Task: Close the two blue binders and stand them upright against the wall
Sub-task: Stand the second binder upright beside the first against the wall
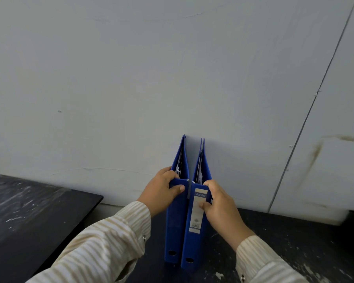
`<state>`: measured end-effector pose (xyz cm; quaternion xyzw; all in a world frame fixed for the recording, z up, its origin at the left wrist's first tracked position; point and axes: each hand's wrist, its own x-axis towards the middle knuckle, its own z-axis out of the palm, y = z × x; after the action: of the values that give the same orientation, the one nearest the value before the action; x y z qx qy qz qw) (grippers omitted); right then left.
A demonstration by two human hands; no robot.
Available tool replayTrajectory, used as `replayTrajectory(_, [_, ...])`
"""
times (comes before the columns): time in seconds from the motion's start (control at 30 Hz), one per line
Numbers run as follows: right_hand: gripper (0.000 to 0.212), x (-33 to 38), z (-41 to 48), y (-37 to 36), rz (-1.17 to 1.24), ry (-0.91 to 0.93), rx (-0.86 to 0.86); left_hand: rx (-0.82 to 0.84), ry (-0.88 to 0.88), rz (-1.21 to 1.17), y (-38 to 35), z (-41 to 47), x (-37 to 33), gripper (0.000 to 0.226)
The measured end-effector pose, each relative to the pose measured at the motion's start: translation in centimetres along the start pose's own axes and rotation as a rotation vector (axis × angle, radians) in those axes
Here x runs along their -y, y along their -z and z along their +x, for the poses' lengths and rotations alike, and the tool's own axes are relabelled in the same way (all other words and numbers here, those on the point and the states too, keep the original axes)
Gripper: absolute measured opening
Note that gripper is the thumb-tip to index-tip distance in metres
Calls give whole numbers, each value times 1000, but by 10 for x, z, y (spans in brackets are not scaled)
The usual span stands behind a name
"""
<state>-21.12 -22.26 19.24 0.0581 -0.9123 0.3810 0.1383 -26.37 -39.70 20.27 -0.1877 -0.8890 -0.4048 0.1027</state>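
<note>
Striped sleeves [102, 242] reach forward from both lower corners. Left hand [161, 188] curls over the top of the left binder [176, 221], thumb across its spine, gripping it. Right hand [219, 203] clasps the top of the right binder [189, 248], thumb on its white spine label. Both blue binders stand upright and closed, side by side and touching, spines towards the camera, far edges against the pale wall [131, 78], bases on the dark speckled worktop [294, 242].
</note>
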Motion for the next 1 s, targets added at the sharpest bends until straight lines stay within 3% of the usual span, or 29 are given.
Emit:
replayTrajectory(0.57, [26,-6,13,-1,-33,-10,3,-66,38,30,-9,-3,-5,35])
replayTrajectory(1.0, [25,-4,14,1,-39,-7,29,-79,29,27,-9,-4,-2,31])
